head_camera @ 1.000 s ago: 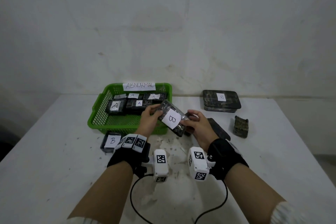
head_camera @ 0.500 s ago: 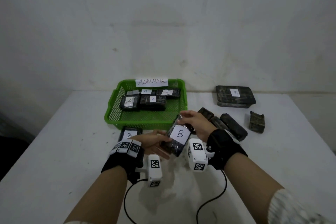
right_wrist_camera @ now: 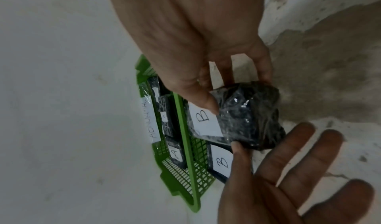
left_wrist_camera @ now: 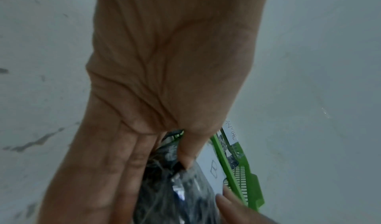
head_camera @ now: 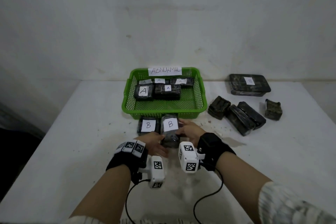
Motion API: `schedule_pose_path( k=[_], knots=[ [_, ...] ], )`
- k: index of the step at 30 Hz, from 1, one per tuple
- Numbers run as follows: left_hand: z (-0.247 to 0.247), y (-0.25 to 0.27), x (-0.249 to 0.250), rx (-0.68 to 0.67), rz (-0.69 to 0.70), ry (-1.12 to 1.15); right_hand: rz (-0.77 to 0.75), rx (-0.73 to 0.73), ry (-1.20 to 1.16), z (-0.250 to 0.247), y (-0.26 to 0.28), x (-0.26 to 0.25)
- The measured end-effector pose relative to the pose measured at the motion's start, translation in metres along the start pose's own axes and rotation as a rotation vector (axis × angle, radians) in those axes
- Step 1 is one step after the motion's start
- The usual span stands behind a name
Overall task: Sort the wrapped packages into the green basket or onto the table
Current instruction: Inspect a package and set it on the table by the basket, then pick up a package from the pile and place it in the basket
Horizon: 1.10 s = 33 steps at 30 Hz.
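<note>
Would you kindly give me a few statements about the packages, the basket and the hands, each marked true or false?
1. The package labelled B that both hands touch is inside the green basket. False: it is in front of the basket, over the table.
2. A second B package lies just left of it. True.
3. The basket's sign reads NORMAL. False: it reads ABNORMAL.
4. The packages in the basket whose labels can be read are marked A. True.
5. The right hand has fingers on the package. True.
6. The left hand is clenched in a fist. False: its fingers are straight.
</note>
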State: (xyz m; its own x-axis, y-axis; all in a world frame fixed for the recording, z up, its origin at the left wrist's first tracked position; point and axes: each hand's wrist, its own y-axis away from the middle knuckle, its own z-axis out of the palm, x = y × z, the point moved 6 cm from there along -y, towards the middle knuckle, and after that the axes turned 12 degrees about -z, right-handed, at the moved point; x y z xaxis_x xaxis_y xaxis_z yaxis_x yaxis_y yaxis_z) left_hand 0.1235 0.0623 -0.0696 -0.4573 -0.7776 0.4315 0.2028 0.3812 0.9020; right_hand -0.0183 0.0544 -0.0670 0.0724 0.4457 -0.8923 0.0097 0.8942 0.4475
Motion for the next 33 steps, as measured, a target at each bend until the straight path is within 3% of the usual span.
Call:
schedule_pose_path(
  k=[4, 10, 17, 21, 24, 29, 33],
  knots=[
    [-0.012, -0.007, 0.004, 0.118, 0.045, -0.013, -0.003, -0.067, 0.156, 0.012, -0.01, 0.002],
    [-0.019, -0.001, 0.006, 0.21, 0.002, -0.144, 0.007, -0.139, 0.231, 0.019, -0.012, 0.009],
    [-0.014, 0.005, 0.039, 0.416, 0.156, -0.373, -0.012, 0.025, 0.144, -0.021, -0.007, -0.003],
    [0.005, 0.025, 0.075, 0.557, 0.356, -0.458, -0.133, 0.253, 0.12, -0.069, 0.001, -0.013],
    [0.034, 0.026, 0.099, 0.559, 0.459, -0.438, -0.191, 0.383, 0.177, -0.106, 0.006, -0.017],
    [0.07, 0.009, 0.124, 0.627, 0.427, -0.579, -0.257, 0.424, 0.433, -0.143, 0.006, -0.034],
    [0.089, -0.01, 0.131, 0.612, 0.308, -0.756, -0.276, 0.365, 0.871, -0.158, 0.002, -0.053]
  ],
)
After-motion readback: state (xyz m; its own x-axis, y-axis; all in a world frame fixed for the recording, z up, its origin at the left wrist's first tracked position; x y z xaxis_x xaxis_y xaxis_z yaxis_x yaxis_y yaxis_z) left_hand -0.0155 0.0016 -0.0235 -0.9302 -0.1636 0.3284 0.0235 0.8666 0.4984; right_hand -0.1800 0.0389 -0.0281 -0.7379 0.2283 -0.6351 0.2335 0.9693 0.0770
